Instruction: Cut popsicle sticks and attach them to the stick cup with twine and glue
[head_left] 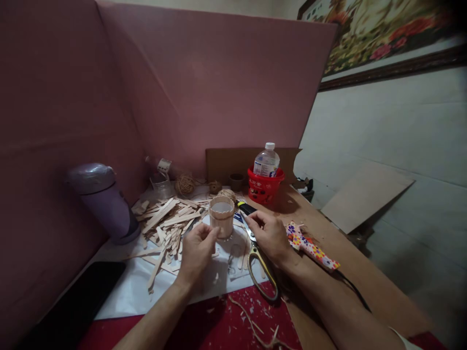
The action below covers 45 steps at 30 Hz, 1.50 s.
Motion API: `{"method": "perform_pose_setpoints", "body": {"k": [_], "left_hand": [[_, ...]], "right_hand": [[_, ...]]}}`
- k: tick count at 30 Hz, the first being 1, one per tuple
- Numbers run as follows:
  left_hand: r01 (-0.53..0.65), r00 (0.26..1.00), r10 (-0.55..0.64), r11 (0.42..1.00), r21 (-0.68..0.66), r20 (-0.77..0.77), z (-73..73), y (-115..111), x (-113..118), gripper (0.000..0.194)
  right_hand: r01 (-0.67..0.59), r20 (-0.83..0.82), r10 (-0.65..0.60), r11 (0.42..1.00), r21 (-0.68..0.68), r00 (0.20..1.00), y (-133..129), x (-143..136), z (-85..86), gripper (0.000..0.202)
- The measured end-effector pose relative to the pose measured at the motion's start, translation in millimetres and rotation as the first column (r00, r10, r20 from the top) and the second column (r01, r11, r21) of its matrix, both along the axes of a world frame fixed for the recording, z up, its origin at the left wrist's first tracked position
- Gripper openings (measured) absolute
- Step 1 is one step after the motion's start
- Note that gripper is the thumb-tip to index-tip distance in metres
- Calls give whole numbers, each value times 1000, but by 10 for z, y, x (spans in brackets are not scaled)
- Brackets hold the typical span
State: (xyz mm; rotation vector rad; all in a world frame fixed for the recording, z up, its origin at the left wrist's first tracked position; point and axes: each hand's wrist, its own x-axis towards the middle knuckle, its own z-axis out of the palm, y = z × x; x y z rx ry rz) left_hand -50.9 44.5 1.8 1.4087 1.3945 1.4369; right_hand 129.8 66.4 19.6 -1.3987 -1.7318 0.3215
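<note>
Beside wooden sticks (166, 221), a slatted cup (223, 221) stands between pinched left hand (199, 247) and right hand (270, 237); whether either grasps anything, I cannot tell.

2 dull-pink panels (219, 87) stand before me, meeting at a corner to my left. On my right, a pale wall (375, 126) carries a framed floral picture (394, 41). A flat board (365, 194) sits angled below it. My work surface (207, 323) shows red at its near edge. Lighting: dim.
</note>
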Motion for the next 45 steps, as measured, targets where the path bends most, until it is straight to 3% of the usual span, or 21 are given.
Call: {"method": "perform_pose_setpoints", "body": {"k": [3,7,13,15,17,24,33,36,38,41,45], "left_hand": [[13,967,-11,1000,5,-254,-34,-6,7,26],[32,796,-32,999,-11,-604,-42,-73,61,22],[19,507,-71,997,-71,-859,-39,-107,95,24],[-11,442,-65,997,-79,-895,-39,-101,93,23],[-41,432,-52,996,-77,-900,-37,-95,88,23],[-83,511,5,996,-44,-860,-43,-97,68,24],[-87,532,21,996,-30,-847,-51,-78,61,23],[-137,496,72,991,4,-865,-8,-16,-24,24],[-214,451,168,974,77,-877,32,69,-150,20],[-322,318,322,921,218,-892,72,230,-414,22],[-365,236,335,900,237,-912,42,371,-685,23]], "right_hand": [[114,166,-111,993,-7,980,38,88,58,23],[165,260,-150,986,-36,954,79,138,58,22],[192,372,-156,979,-64,915,123,135,5,22],[211,413,-161,975,-76,896,131,141,1,22],[217,451,-153,972,-92,879,128,141,-2,23],[158,560,-50,977,-145,827,38,33,-63,25],[221,601,-83,962,-159,795,39,-14,-151,25],[210,600,-73,964,-163,797,39,-16,-153,24],[199,598,-65,967,-160,799,33,-23,-152,24],[188,597,-60,970,-154,800,21,-30,-153,24],[178,594,-62,974,-139,802,8,-34,-157,20]]}}
